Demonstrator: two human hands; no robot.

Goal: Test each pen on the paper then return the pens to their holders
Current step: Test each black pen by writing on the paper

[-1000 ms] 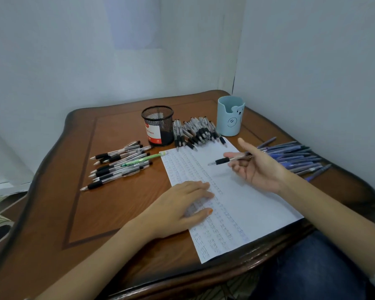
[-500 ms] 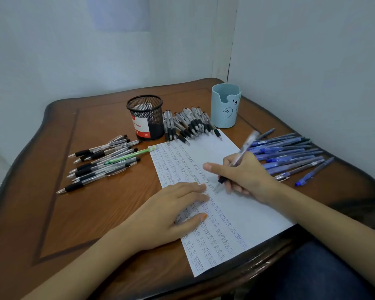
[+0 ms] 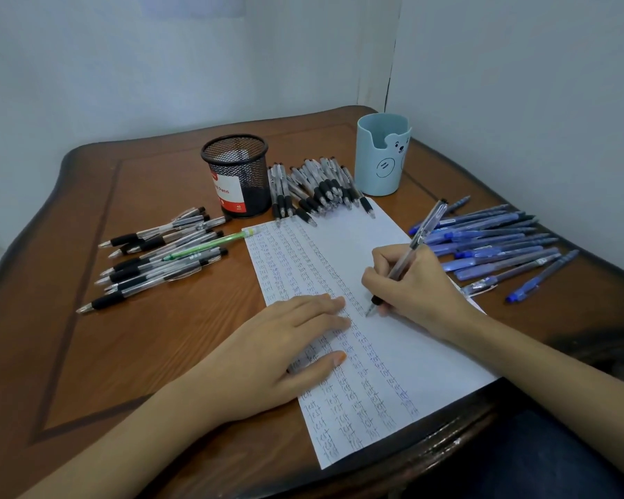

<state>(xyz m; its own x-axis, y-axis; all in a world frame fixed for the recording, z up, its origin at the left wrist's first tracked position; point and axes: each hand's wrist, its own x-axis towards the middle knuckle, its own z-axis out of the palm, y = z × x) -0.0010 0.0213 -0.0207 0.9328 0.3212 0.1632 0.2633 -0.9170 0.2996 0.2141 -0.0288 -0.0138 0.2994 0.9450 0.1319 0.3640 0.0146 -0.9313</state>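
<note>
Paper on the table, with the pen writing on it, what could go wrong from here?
1. The paper reaches the near edge of the table. Only the left hand presses it flat, so lifting that hand might let it slide under the pen held by the right hand.
2. The black pens overlap the paper's far edge, so tugging the sheet could scatter them.
3. The blue pens lie beside the right wrist, and a sweep could roll them.

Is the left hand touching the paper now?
Touching. The head view shows the left hand lying flat on the paper, its fingers covering some written lines.
</note>
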